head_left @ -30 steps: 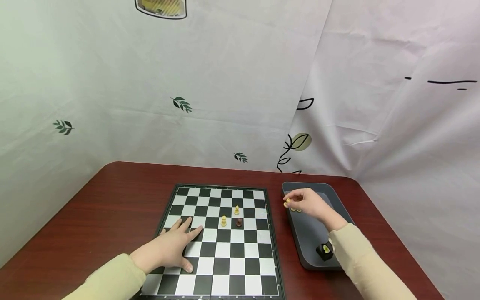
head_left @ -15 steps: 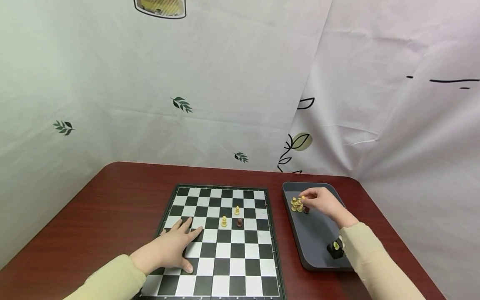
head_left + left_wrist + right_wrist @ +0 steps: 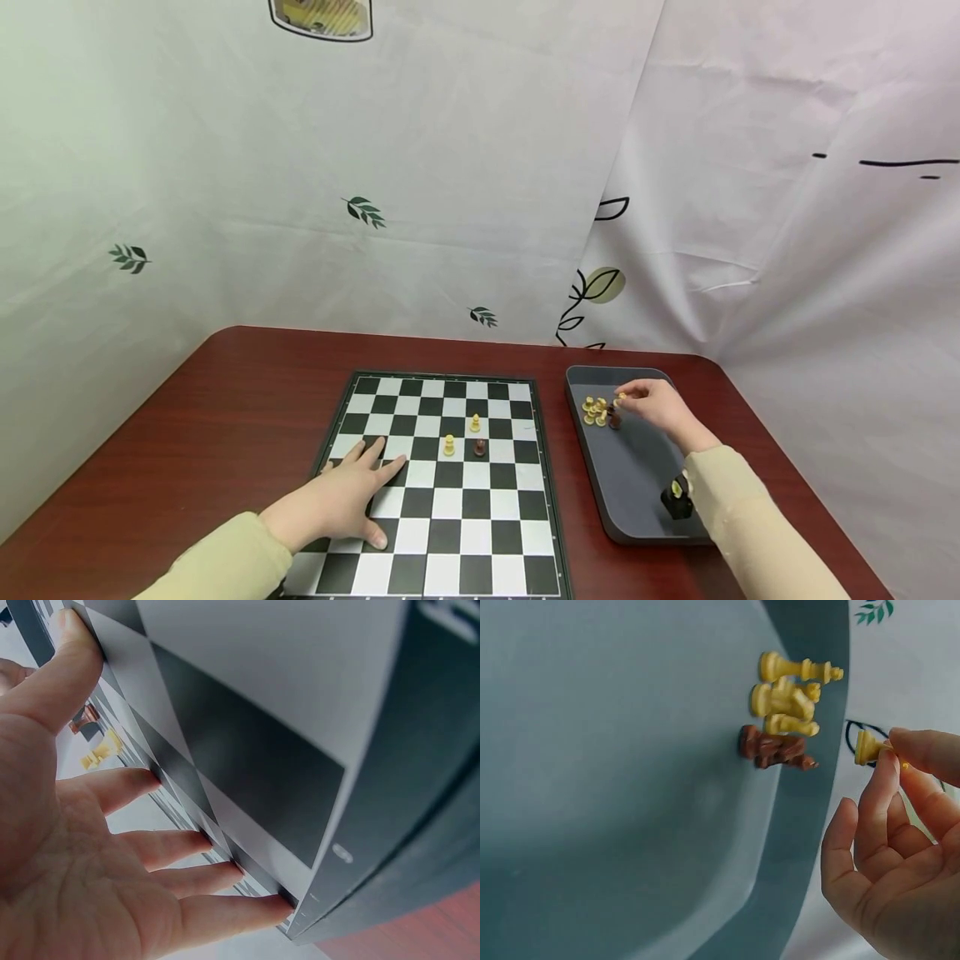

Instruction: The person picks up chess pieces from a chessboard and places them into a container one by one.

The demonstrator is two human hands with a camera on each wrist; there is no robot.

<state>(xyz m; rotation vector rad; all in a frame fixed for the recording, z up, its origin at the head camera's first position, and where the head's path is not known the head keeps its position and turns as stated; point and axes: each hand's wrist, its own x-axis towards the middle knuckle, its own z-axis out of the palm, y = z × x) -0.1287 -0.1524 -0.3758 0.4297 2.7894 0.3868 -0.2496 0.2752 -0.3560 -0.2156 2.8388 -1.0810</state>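
On the black-and-white chessboard (image 3: 420, 500) my left hand (image 3: 341, 496) rests with its fingers spread; in the left wrist view its fingertips (image 3: 281, 904) touch the squares. My right hand (image 3: 658, 408) pinches a yellow chess piece (image 3: 868, 748) between thumb and fingers, above the far part of the grey tray (image 3: 626, 492). The fingers cover much of that piece, so its kind is unclear. Beside it in the tray stand several yellow chess pieces (image 3: 786, 697) and dark brown ones (image 3: 769, 746). Two yellow pawns (image 3: 449, 445) and a dark brown piece (image 3: 480, 447) stand on the board.
The dark red table (image 3: 247, 400) carries the board and, to its right, the tray. A black wrist camera (image 3: 677, 497) sits under my right sleeve. A white patterned cloth (image 3: 450, 167) hangs behind the table.
My right hand has moved right, from the tray's left rim to beyond the standing pieces, with a yellow piece in its fingers. The left hand and board pieces stay put.
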